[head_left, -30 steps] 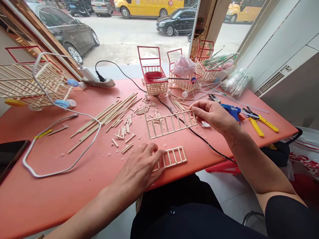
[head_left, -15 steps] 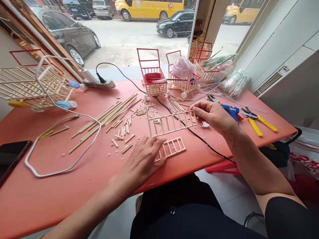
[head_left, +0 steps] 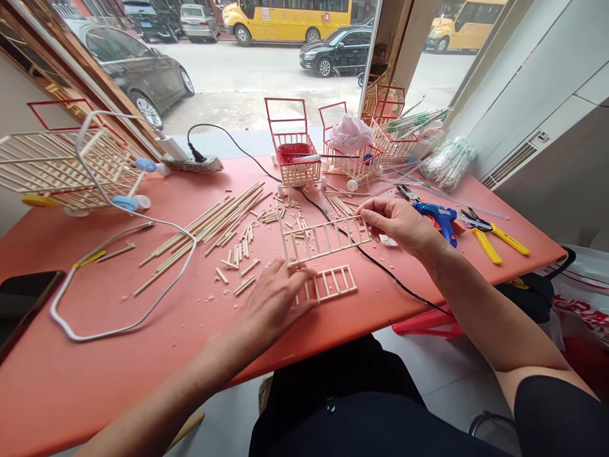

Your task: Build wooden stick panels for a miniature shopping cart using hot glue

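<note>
A ladder-like stick frame [head_left: 328, 240] spans the space between my hands, above the table. My right hand [head_left: 397, 223] pinches its right end between thumb and fingers. At the frame's lower left corner is my left hand [head_left: 280, 291], its fingertips touching the corner and its thumb lower, beside a second, smaller stick frame [head_left: 335, 283] that lies flat on the table. My left palm and fingers partly hide the small frame's left end. Short cut sticks [head_left: 243, 244] and longer sticks [head_left: 219, 219] lie to the left of the frames.
Small stick carts [head_left: 299, 170] with red handles stand at the back; a larger cart [head_left: 66, 165] is at left. A blue glue gun [head_left: 440, 219] and yellow-handled pliers [head_left: 509, 240] lie right. A black cable [head_left: 390, 274] crosses the pink table [head_left: 143, 374]. A phone [head_left: 26, 304] is at far left.
My right hand has moved slightly left with the end of the frame. The larger frame has shifted a little left and down at its right end. The view has tilted slightly.
</note>
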Motion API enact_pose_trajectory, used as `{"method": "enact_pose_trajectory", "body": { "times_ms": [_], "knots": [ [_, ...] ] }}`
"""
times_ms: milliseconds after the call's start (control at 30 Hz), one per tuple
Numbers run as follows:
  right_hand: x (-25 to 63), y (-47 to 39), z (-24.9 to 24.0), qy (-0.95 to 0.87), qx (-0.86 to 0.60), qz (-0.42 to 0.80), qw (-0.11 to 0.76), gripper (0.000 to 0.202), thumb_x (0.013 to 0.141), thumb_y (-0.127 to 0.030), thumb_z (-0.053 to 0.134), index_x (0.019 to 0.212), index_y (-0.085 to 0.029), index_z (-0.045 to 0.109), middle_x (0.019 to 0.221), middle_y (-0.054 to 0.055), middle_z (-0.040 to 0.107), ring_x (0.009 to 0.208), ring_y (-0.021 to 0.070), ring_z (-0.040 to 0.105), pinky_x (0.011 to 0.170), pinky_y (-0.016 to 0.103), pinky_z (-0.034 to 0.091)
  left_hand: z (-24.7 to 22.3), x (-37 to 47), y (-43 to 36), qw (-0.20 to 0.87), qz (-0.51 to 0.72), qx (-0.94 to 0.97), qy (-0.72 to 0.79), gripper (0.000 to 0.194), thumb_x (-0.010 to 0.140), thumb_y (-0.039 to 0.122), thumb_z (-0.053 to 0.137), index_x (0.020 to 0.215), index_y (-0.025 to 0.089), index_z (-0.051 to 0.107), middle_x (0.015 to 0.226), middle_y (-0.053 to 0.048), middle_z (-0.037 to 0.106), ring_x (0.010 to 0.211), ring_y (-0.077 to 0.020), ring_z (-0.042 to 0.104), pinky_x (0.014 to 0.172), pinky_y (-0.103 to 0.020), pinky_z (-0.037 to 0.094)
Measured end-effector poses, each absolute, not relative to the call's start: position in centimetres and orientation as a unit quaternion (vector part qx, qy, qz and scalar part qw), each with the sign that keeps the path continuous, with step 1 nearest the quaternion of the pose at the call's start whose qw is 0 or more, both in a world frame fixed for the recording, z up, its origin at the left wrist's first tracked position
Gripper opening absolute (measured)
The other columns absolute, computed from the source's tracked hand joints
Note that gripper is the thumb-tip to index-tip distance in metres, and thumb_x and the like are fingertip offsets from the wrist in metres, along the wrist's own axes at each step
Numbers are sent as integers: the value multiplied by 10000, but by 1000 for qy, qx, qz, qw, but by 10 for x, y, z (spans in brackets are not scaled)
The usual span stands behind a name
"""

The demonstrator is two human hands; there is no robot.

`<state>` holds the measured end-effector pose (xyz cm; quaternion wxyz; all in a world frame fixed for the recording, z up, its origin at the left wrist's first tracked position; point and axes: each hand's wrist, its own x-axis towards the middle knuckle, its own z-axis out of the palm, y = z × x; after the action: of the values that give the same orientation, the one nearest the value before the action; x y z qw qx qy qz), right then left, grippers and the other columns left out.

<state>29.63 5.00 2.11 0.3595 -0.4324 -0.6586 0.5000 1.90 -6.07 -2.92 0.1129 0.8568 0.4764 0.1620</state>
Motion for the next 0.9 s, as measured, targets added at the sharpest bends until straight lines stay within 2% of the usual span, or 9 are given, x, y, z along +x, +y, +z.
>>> {"method": "enact_pose_trajectory", "body": {
  "times_ms": [167,300,400,533,667,800,900],
  "knots": [
    [289,80,16,-624,-454,518,369,264,895,-375,827,861,-154,686,675,-11,629,555,80,541,513,205,477,-6,-10,-55,114,203,839,492,282,1022,371,574,1166,189,734,1178,-114,765,1106,-291,697,962,-412,539],
    [260,97,12,-642,-478,481,358,169,954,-195,742,808,-148,673,624,-33,593,524,69,528,488,190,451,15,-32,-40,90,225,801,548,301,994,469,562,937,246,756,947,-67,803,885,-270,731,830,-374,530],
    [235,100,10,-640,-511,475,323,220,976,-83,653,765,-144,652,582,-37,579,502,71,521,469,191,456,18,-40,-21,71,239,765,594,244,947,421,580,876,260,748,824,-34,787,748,-249,708,765,-353,504],
    [216,103,5,-650,-532,463,283,251,980,-51,629,748,-143,635,557,-45,566,486,67,518,452,182,468,3,-46,-6,54,252,731,632,232,902,382,573,834,251,753,806,-48,786,760,-265,711,749,-347,482],
    [210,110,-4,-664,-541,448,256,241,898,-87,774,714,-143,629,550,-34,591,455,70,541,423,190,449,-16,-51,-7,75,284,713,636,255,902,390,563,842,242,761,766,-42,775,683,-232,688,748,-334,481],
    [212,118,2,-679,-550,425,236,214,907,-70,747,718,-128,666,694,33,699,540,102,660,454,192,436,-21,-51,-9,83,289,720,626,236,885,383,570,831,249,758,773,-37,782,678,-228,684,743,-330,480],
    [225,130,23,-723,-560,315,253,120,949,-91,688,856,-133,752,896,68,772,673,124,716,585,214,485,-15,-53,-10,81,306,716,622,235,888,390,566,830,260,753,780,-28,788,675,-225,681,742,-329,485]
  ]
}}
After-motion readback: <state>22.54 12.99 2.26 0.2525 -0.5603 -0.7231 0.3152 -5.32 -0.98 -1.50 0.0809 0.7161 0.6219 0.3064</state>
